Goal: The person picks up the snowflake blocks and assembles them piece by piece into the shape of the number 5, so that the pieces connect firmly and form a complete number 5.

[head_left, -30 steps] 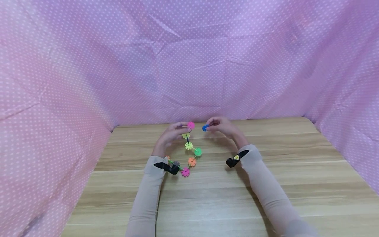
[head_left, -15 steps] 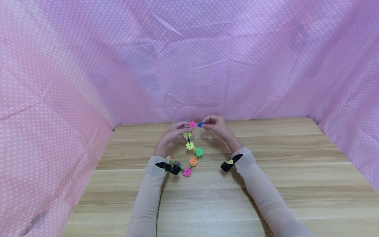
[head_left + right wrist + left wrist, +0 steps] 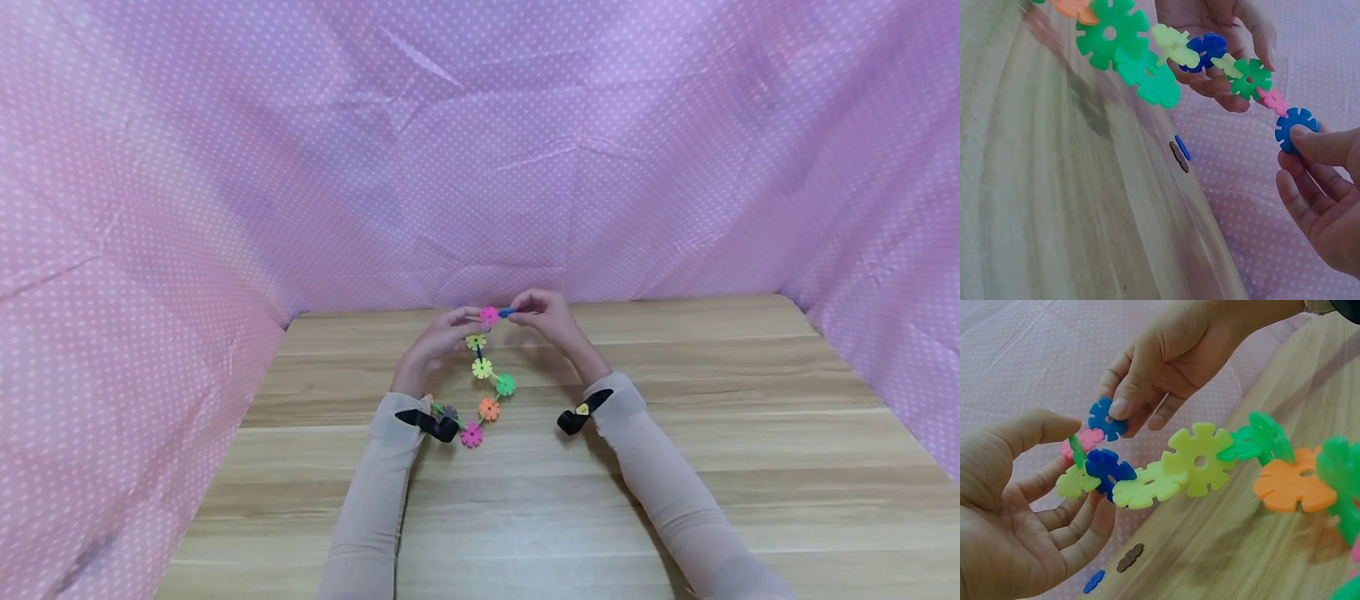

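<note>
Snowflake discs slotted edge to edge make a multicoloured chain (image 3: 482, 367) that hangs in a curve below the hands. My left hand (image 3: 438, 343) holds the chain close to its upper end, thumb on a green disc (image 3: 1250, 79) and fingers behind it. A pink disc (image 3: 489, 315) forms that end. Between thumb and fingertips, my right hand (image 3: 555, 323) pinches a blue snowflake disc (image 3: 1099, 419). In the right wrist view the blue disc's edge meets the pink disc; how deep the slots sit cannot be told. The left wrist hides part of the chain's lower end.
Near the table's far edge lie a loose brown disc (image 3: 1130, 557) and a loose blue disc (image 3: 1094, 581). The wooden table (image 3: 675, 467) ends at a pink dotted cloth (image 3: 480, 167) behind and at both sides.
My right hand has moved left, bringing the blue disc from apart to against the pink one and turning it edge-on to the head view. The left hand stays almost still.
</note>
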`<state>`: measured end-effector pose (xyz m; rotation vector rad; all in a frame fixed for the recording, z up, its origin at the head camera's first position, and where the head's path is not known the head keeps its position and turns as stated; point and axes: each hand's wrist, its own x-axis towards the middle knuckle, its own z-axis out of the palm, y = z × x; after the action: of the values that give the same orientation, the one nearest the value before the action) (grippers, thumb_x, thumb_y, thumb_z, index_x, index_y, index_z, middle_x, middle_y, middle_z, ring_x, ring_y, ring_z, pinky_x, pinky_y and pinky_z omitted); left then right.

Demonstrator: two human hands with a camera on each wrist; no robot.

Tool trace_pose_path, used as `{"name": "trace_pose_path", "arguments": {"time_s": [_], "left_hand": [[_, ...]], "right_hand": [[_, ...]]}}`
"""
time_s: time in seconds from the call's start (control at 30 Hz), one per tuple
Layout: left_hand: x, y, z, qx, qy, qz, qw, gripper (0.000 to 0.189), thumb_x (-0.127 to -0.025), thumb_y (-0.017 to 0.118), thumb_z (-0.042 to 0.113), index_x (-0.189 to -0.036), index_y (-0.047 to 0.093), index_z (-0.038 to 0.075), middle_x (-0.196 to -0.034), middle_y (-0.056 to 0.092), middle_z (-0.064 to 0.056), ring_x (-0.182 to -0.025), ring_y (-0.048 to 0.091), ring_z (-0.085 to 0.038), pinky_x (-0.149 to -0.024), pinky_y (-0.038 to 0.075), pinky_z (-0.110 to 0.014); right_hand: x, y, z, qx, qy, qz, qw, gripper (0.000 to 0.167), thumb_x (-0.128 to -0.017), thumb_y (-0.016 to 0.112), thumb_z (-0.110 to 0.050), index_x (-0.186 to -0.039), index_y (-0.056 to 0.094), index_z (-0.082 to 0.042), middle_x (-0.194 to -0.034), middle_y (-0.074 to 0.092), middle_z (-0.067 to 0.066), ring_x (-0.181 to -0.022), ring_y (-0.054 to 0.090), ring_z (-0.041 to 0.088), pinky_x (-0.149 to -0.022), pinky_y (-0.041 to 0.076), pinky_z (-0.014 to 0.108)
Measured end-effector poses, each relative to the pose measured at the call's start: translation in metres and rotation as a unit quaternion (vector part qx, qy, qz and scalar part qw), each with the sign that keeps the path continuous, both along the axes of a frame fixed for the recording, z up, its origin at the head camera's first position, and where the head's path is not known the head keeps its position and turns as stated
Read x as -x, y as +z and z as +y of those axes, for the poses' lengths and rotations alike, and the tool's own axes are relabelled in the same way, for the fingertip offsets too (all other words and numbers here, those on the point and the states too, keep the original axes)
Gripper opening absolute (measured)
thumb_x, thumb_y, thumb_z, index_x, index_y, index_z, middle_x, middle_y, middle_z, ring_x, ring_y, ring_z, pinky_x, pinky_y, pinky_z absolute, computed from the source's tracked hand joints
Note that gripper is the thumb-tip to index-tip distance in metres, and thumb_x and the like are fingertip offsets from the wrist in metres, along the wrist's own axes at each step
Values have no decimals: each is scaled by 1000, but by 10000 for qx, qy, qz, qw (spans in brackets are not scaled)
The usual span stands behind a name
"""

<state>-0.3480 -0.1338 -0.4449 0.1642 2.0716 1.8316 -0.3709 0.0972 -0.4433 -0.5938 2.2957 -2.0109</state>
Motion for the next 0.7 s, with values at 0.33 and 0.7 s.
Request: {"name": "trace_pose_path", "arguments": {"time_s": [0.33, 0.7], "left_hand": [[-4, -1, 19, -987, 726, -274, 9921, 13, -100, 64, 19, -111, 66, 12, -102, 61, 0, -108, 54, -27, -88, 45, -36], [-7, 3, 23, -959, 944, 219, 9907, 17, -98, 65, 9, -114, 64, 4, -95, 64, 1, -101, 60, -28, -79, 52, -23]], "right_hand": [[-19, 22, -5, -408, 95, 421, 9982, 15, -88, 72, 10, -100, 67, 16, -103, 68, 35, -92, 68, 30, -79, 59, 19], [-6, 4, -6, -531, -34, 753, 9957, 10, -87, 77, 2, -96, 72, 6, -97, 73, 23, -86, 69, 14, -79, 60, 24]]}}
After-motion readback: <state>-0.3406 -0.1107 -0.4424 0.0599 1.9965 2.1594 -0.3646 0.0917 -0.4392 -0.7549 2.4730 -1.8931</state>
